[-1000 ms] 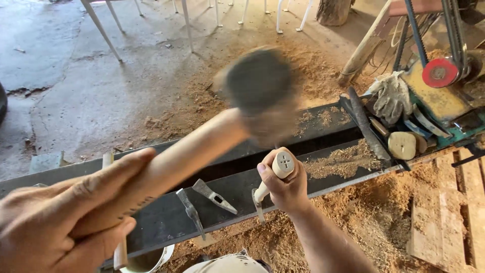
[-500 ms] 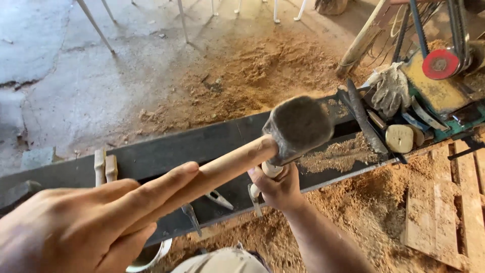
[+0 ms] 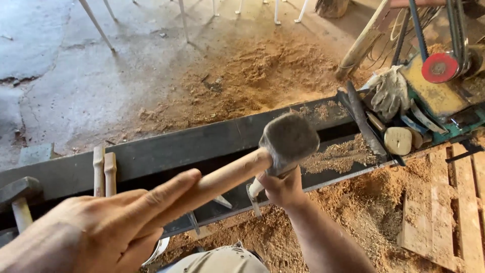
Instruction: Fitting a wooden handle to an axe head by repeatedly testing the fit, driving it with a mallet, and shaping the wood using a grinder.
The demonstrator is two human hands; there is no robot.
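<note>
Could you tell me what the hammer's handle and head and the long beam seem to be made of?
Hammer handle: pale, smooth wood, going by its tan colour. Hammer head: dull grey, probably metal, though motion blur leaves it open. Long beam: dark matte metal, apparently steel, flat-sided and dusted with sawdust.

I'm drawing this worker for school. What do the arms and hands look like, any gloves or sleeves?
No gloves and no sleeves show. The left hand and right hand are bare, with no rings, watch or bands that I can see. The right forearm is bare right down to the picture's edge.
</note>
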